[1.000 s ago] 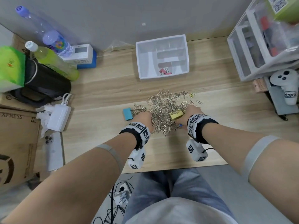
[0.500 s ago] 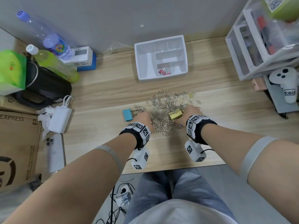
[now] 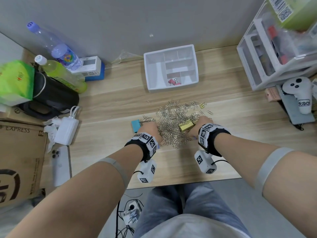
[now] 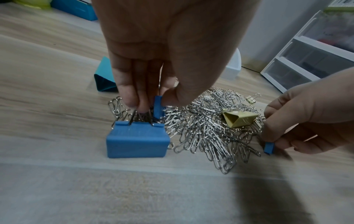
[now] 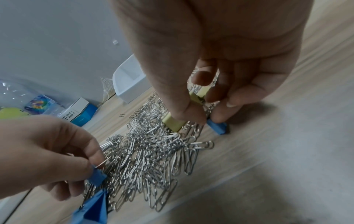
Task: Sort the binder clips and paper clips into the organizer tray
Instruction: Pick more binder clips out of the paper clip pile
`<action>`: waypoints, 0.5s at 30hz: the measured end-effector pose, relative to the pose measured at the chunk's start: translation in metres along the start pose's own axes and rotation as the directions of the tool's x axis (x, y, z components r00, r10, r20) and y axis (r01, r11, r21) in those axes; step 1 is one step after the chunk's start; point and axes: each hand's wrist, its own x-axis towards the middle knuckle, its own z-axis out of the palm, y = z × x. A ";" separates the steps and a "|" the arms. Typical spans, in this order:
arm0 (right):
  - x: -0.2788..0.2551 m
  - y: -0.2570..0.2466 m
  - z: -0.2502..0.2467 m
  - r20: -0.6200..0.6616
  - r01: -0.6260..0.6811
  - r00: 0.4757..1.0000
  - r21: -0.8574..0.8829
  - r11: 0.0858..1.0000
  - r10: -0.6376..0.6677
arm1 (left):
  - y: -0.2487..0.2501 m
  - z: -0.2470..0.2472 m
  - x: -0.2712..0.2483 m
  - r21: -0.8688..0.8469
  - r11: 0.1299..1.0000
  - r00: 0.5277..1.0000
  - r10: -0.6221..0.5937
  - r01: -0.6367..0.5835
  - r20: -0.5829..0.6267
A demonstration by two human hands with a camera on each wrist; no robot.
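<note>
A heap of silver paper clips (image 3: pixel 173 121) lies on the wooden desk, in front of the white organizer tray (image 3: pixel 155 54). Pink binder clips (image 3: pixel 174 81) lie in a front compartment of the tray. My left hand (image 4: pixel 153 100) is at the heap's left edge and pinches a small blue binder clip (image 4: pixel 158 107). Just under it stands a large blue binder clip (image 4: pixel 138 139). My right hand (image 5: pixel 208 116) pinches another small blue binder clip (image 5: pixel 217 127) on the desk at the heap's right edge. Beside it a yellow binder clip (image 3: pixel 185 126) rests on the heap.
A teal binder clip (image 3: pixel 136 125) lies left of the heap and a small gold one (image 3: pixel 203 105) at its far right. Bottles, a black bag, a charger and a phone (image 3: pixel 60 165) crowd the left. A drawer unit (image 3: pixel 274 54) and a controller stand on the right.
</note>
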 end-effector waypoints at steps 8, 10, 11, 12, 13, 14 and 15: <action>-0.001 0.005 -0.005 -0.091 -0.006 0.996 0.006 1.000 0.007 | -0.005 -0.012 -0.003 -0.077 0.997 0.999 -0.021 0.019 -0.027; 0.001 0.008 -0.004 -0.096 -0.019 0.995 0.036 0.999 0.022 | -0.006 -0.011 -0.003 -0.093 0.995 1.000 -0.019 0.017 -0.023; 0.002 0.008 -0.006 -0.096 -0.024 0.995 0.048 0.999 0.028 | -0.007 -0.011 -0.002 -0.100 0.995 1.000 -0.016 0.014 -0.019; 0.002 0.009 -0.006 -0.096 -0.025 0.995 0.048 0.999 0.029 | -0.007 -0.010 -0.001 -0.101 0.995 1.000 -0.011 0.010 -0.015; 0.004 0.010 -0.006 -0.097 -0.017 0.995 0.031 0.999 0.020 | -0.008 -0.009 0.000 -0.097 0.995 1.000 -0.003 0.002 -0.013; 0.004 0.012 -0.006 -0.096 -0.015 0.995 0.026 1.000 0.017 | -0.008 -0.009 0.001 -0.090 0.996 1.000 0.002 -0.003 -0.011; 0.004 0.012 -0.007 -0.089 -0.019 0.996 0.025 0.999 0.021 | -0.007 -0.008 0.002 -0.085 0.996 1.000 0.007 -0.008 -0.012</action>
